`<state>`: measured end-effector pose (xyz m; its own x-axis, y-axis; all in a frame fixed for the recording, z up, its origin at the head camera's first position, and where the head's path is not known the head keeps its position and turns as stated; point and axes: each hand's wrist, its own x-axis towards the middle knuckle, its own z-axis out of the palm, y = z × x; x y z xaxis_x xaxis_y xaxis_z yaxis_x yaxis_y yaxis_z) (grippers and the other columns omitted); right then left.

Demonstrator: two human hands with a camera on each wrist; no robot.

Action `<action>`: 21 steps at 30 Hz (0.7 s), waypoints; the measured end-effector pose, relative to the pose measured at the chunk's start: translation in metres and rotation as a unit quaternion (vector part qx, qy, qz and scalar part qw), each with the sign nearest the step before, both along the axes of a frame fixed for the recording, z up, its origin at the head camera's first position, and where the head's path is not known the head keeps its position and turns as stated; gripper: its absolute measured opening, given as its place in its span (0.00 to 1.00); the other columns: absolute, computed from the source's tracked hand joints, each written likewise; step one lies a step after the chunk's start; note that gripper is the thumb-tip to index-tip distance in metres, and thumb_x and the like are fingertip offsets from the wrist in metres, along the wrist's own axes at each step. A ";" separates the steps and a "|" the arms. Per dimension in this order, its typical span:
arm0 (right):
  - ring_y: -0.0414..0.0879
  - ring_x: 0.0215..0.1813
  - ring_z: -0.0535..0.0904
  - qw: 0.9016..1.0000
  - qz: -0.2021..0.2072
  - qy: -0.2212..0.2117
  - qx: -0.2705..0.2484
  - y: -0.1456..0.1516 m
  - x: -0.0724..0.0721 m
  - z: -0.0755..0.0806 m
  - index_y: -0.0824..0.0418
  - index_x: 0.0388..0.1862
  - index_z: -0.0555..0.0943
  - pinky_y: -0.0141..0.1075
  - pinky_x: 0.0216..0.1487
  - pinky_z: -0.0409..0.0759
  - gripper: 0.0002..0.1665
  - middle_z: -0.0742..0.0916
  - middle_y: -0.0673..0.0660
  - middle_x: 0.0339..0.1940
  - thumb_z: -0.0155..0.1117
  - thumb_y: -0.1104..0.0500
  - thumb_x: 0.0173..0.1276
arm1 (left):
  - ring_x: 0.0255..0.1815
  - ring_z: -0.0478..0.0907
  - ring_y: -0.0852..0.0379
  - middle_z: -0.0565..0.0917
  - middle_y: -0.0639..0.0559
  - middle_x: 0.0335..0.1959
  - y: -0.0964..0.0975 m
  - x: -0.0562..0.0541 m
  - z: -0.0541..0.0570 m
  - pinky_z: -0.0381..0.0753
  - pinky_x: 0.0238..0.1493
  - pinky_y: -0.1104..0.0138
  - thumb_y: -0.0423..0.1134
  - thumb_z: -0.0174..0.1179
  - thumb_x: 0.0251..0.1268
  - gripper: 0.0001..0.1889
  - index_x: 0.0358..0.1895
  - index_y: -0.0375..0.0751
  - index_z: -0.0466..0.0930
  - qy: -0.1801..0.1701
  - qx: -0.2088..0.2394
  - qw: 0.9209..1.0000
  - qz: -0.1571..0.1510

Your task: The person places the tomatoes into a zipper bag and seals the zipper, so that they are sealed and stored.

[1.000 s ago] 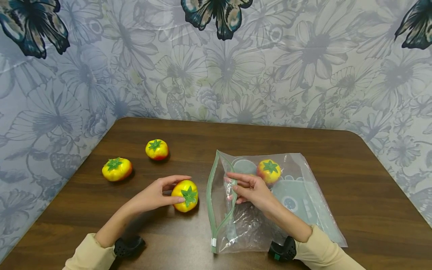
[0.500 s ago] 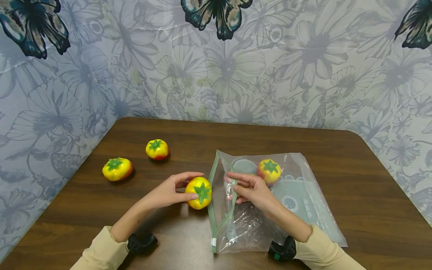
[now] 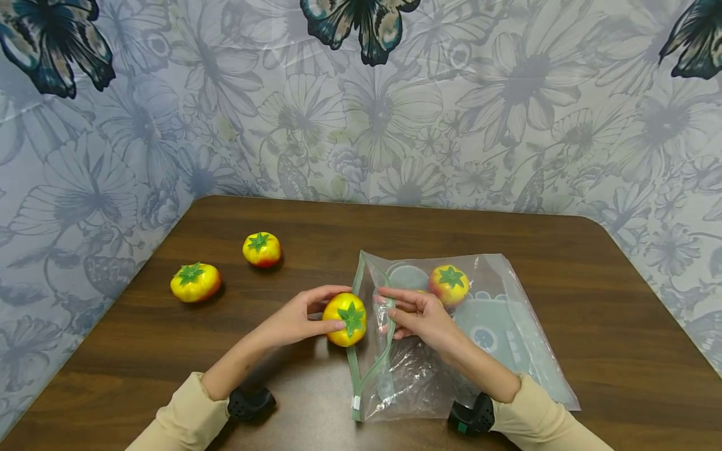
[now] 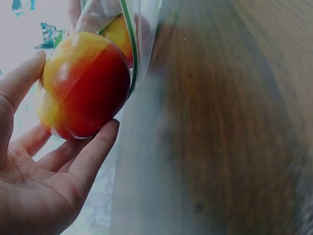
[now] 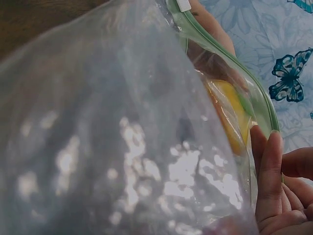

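My left hand (image 3: 301, 321) grips a glossy yellow-and-red tomato (image 3: 351, 319) with a green star-shaped top, thumb on the near side and fingers on the far side. It is at the mouth of a clear zip bag (image 3: 417, 398), overlapping the green zip edge (image 3: 353, 369). Pinched in my right hand (image 3: 420, 318) is the upper lip of that mouth, which gapes. Inside the bag lies another tomato (image 3: 449, 289). In the left wrist view the held tomato (image 4: 88, 88) is in front of the bag's mouth, with a tomato (image 4: 117, 36) beyond it.
Two more tomatoes stand on the brown table (image 3: 592, 300), one at the left (image 3: 197, 285) and one farther back (image 3: 262, 252). A white slider (image 3: 356, 403) sits at the zip's near end. Behind the table hangs a floral wall covering (image 3: 395, 125).
My left hand has carried the tomato to the right, from beside the bag to its open mouth. The right hand keeps its place on the bag's lip.
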<state>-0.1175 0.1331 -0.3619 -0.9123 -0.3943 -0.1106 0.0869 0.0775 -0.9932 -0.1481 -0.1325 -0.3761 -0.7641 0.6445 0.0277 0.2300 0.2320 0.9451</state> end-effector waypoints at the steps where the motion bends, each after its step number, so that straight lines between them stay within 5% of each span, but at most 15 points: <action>1: 0.42 0.27 0.78 1.000 0.001 0.001 0.000 0.000 0.000 0.000 0.64 0.64 0.71 0.35 0.34 0.81 0.25 0.78 0.60 0.59 0.57 0.66 0.68 | 0.53 0.72 0.49 0.73 0.48 0.58 0.001 0.000 0.000 0.72 0.55 0.57 0.37 0.63 0.60 0.29 0.65 0.40 0.67 -0.004 -0.001 1.000 0.002; 6: 0.42 0.29 0.79 1.000 0.003 0.006 -0.003 0.000 0.000 -0.002 0.64 0.64 0.71 0.35 0.33 0.81 0.25 0.78 0.60 0.59 0.57 0.66 0.68 | 0.52 0.73 0.47 0.72 0.47 0.59 0.005 0.003 -0.001 0.73 0.53 0.58 0.38 0.63 0.61 0.29 0.65 0.41 0.67 -0.020 -0.004 1.000 0.013; 13: 0.42 0.28 0.77 1.000 0.006 0.008 -0.002 0.000 -0.001 -0.003 0.66 0.64 0.71 0.35 0.34 0.81 0.25 0.77 0.61 0.59 0.57 0.66 0.68 | 0.51 0.75 0.49 0.73 0.46 0.57 0.015 0.010 -0.005 0.74 0.52 0.59 0.41 0.63 0.61 0.28 0.65 0.41 0.68 -0.001 -0.022 0.999 0.030; 21: 0.43 0.29 0.80 1.000 0.006 0.006 0.003 -0.001 0.000 -0.003 0.67 0.64 0.71 0.35 0.34 0.81 0.25 0.77 0.62 0.60 0.57 0.66 0.68 | 0.54 0.72 0.48 0.70 0.45 0.60 0.017 0.013 -0.007 0.74 0.53 0.58 0.40 0.66 0.58 0.33 0.67 0.41 0.64 0.005 -0.032 0.999 0.000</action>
